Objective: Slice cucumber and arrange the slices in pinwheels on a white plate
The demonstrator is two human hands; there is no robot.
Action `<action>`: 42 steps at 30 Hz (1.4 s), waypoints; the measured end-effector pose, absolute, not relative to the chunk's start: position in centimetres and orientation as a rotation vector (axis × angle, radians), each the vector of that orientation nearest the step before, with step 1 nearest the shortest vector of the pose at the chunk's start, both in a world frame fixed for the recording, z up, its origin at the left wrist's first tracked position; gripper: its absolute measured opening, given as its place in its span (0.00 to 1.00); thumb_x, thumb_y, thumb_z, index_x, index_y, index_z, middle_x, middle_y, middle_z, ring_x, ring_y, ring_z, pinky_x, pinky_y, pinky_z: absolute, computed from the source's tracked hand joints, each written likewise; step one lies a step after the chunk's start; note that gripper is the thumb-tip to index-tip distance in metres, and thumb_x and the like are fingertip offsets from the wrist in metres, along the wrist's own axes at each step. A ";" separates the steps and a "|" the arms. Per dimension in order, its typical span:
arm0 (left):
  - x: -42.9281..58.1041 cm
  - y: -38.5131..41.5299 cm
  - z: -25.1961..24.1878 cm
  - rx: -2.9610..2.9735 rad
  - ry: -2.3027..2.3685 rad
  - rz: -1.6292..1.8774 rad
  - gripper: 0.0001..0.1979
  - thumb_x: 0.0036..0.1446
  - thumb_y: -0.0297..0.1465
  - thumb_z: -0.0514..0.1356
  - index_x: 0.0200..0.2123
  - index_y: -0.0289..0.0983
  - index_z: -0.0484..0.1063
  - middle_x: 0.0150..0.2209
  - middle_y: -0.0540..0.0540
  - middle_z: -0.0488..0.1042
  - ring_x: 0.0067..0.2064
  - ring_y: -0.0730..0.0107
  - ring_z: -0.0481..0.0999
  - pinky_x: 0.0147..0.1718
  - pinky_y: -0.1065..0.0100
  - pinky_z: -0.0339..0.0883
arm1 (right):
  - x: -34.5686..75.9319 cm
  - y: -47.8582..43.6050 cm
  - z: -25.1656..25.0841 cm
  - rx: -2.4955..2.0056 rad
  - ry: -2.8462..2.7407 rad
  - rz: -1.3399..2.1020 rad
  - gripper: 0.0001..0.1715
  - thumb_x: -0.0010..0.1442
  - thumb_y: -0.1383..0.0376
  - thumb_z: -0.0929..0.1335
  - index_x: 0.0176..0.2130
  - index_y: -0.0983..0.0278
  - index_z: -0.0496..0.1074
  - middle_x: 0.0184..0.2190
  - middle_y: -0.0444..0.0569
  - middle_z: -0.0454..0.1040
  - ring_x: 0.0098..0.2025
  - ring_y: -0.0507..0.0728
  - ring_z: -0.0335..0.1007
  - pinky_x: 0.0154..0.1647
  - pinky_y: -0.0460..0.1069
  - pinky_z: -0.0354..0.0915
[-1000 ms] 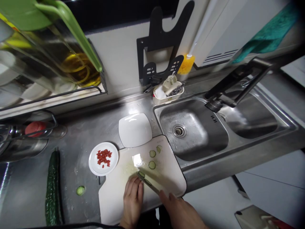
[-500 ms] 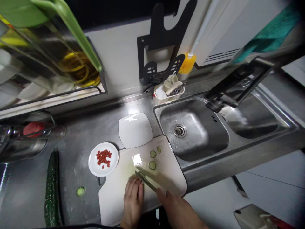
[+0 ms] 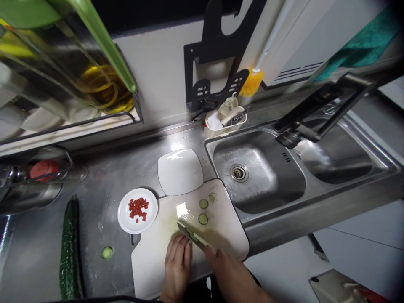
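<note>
My right hand [image 3: 222,265] grips a knife [image 3: 190,236] at its handle, the blade pointing up-left over a cutting board [image 3: 154,261]. Pale green slices cling to the blade. Close against the knife, my left hand [image 3: 177,263] rests on the board with fingers curled; whatever lies under them is hidden. Two cucumber slices [image 3: 203,219] and a partial slice [image 3: 212,197] lie on the board's right part. A whole cucumber [image 3: 70,250] lies on the counter at the left, with a cut cucumber end [image 3: 107,252] nearer the board.
A round white plate [image 3: 122,215] of small red pieces overlaps the board's left edge. Behind the board sits a square white plate [image 3: 180,172]. On the right are a steel sink [image 3: 261,168] and a black faucet [image 3: 306,109]. A sponge holder [image 3: 221,131] stands by the wall.
The view has shifted slightly. The knife tip has moved a little up and left beside my left fingers; both hands otherwise keep nearly the same place.
</note>
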State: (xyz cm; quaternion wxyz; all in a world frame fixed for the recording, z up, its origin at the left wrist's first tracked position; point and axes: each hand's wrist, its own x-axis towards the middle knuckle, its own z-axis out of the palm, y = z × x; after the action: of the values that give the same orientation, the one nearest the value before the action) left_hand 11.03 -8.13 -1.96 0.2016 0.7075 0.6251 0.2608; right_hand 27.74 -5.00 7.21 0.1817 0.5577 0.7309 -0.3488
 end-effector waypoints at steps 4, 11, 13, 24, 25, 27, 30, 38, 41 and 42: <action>11.1 -8.1 -2.1 1.973 1.748 0.735 0.11 0.61 0.23 0.52 0.44 0.36 0.71 0.44 0.43 0.77 0.49 0.64 0.74 0.52 0.57 0.69 | 27.4 -5.1 6.5 1.555 2.083 -0.955 0.23 0.58 0.80 0.59 0.47 0.62 0.68 0.33 0.50 0.77 0.33 0.56 0.76 0.30 0.46 0.66; 11.0 -8.1 -2.2 1.991 1.760 0.732 0.12 0.60 0.23 0.52 0.43 0.37 0.72 0.45 0.44 0.77 0.49 0.65 0.75 0.52 0.58 0.69 | 26.8 -5.2 5.0 1.551 2.087 -0.943 0.23 0.55 0.81 0.59 0.45 0.64 0.69 0.33 0.51 0.76 0.32 0.56 0.74 0.29 0.46 0.64; 11.0 -8.1 -2.1 1.987 1.755 0.735 0.12 0.60 0.23 0.52 0.42 0.37 0.72 0.45 0.44 0.77 0.49 0.65 0.75 0.52 0.58 0.69 | 26.8 -5.2 4.7 1.554 2.086 -0.948 0.24 0.55 0.81 0.59 0.46 0.64 0.69 0.32 0.51 0.76 0.32 0.56 0.73 0.30 0.46 0.62; 10.9 -8.2 -2.0 1.895 1.772 0.705 0.13 0.61 0.26 0.52 0.47 0.38 0.71 0.46 0.43 0.76 0.50 0.64 0.74 0.52 0.57 0.69 | 28.5 -4.9 5.5 1.581 1.932 -1.184 0.33 0.53 0.82 0.55 0.52 0.62 0.67 0.38 0.51 0.76 0.37 0.56 0.74 0.31 0.47 0.59; 10.9 -8.2 -2.0 1.889 1.771 0.704 0.13 0.61 0.27 0.52 0.47 0.38 0.71 0.46 0.43 0.76 0.50 0.64 0.74 0.52 0.57 0.69 | 28.7 -5.0 5.9 1.582 1.909 -1.185 0.34 0.52 0.82 0.55 0.53 0.61 0.66 0.39 0.51 0.76 0.36 0.56 0.74 0.30 0.46 0.58; 10.8 -8.2 -2.0 1.883 1.768 0.705 0.13 0.62 0.27 0.52 0.47 0.38 0.71 0.46 0.44 0.76 0.50 0.64 0.74 0.52 0.57 0.69 | 29.1 -5.3 6.8 1.590 1.888 -1.170 0.36 0.51 0.83 0.55 0.53 0.60 0.66 0.40 0.50 0.76 0.36 0.56 0.74 0.29 0.46 0.57; 10.8 -8.2 -2.0 1.886 1.777 0.712 0.12 0.62 0.27 0.52 0.46 0.37 0.72 0.46 0.43 0.76 0.50 0.63 0.74 0.52 0.56 0.70 | 29.5 -5.9 7.9 1.596 1.881 -1.141 0.36 0.51 0.84 0.55 0.53 0.60 0.67 0.38 0.50 0.77 0.34 0.55 0.75 0.28 0.45 0.57; 10.6 -8.4 -2.3 1.981 1.767 0.712 0.12 0.62 0.28 0.52 0.45 0.38 0.72 0.47 0.43 0.76 0.51 0.64 0.74 0.50 0.58 0.72 | 30.1 -6.6 8.7 1.547 1.921 -1.103 0.37 0.51 0.83 0.55 0.54 0.59 0.66 0.37 0.50 0.77 0.33 0.57 0.76 0.26 0.45 0.59; 10.6 -8.5 -2.4 1.999 1.788 0.716 0.12 0.62 0.27 0.52 0.45 0.37 0.72 0.47 0.43 0.76 0.51 0.64 0.74 0.49 0.60 0.72 | 30.2 -6.7 8.7 1.540 1.923 -1.087 0.37 0.51 0.84 0.56 0.54 0.57 0.66 0.37 0.49 0.77 0.32 0.57 0.76 0.25 0.45 0.58; 10.6 -8.5 -2.4 2.006 1.786 0.715 0.11 0.62 0.27 0.52 0.44 0.37 0.72 0.47 0.43 0.76 0.51 0.64 0.74 0.49 0.60 0.72 | 30.3 -6.8 8.8 1.535 1.921 -1.080 0.38 0.51 0.84 0.56 0.54 0.57 0.66 0.37 0.49 0.77 0.32 0.57 0.76 0.24 0.45 0.58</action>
State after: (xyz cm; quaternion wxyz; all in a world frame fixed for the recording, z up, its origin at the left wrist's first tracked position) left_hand 10.60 -8.47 -2.44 0.1799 0.7100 0.6321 0.2531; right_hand 30.28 -6.76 8.79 0.2262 0.5567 0.6967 -0.3918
